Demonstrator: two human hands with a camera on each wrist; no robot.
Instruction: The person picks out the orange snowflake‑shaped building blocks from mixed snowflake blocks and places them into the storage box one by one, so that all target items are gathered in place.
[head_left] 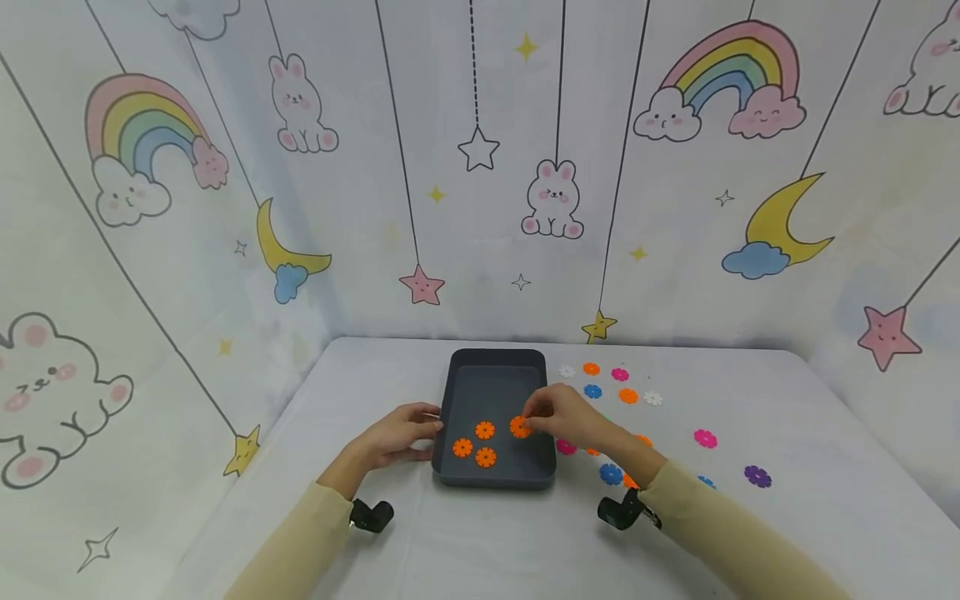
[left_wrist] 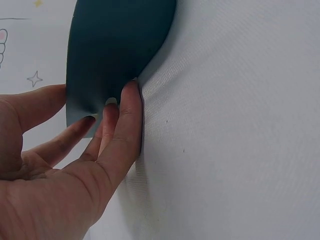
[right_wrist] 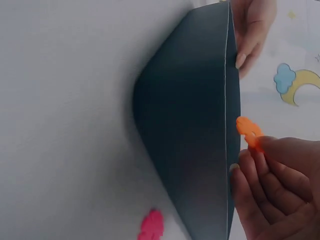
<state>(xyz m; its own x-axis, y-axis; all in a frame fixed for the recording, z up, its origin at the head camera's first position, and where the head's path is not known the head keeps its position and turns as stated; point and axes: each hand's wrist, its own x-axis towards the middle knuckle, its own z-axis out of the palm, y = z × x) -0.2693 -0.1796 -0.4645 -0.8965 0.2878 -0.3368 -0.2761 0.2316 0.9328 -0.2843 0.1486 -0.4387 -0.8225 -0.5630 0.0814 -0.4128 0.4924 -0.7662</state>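
A dark grey rectangular tray (head_left: pixel 495 483) lies on the table, with several orange flower-shaped discs (head_left: pixel 485 457) inside near its front. My left hand (head_left: pixel 401 435) touches the tray's left side; in the left wrist view its fairly straight fingers (left_wrist: pixel 131 115) rest against the outer wall. My right hand (head_left: pixel 566 414) is over the tray's right edge and pinches another orange flower-shaped disc (right_wrist: pixel 248 131) between thumb and finger. That disc is above the tray floor in the right wrist view. Part of the tray's right rim is hidden behind this hand.
Several loose flower-shaped discs are spread right of the tray, including a pink disc (head_left: pixel 706 438), a purple disc (head_left: pixel 757 476), a blue disc (head_left: pixel 611 474) and a white disc (head_left: pixel 653 399). Some lie under the right forearm. A patterned curtain (head_left: pixel 480 208) stands behind the table.
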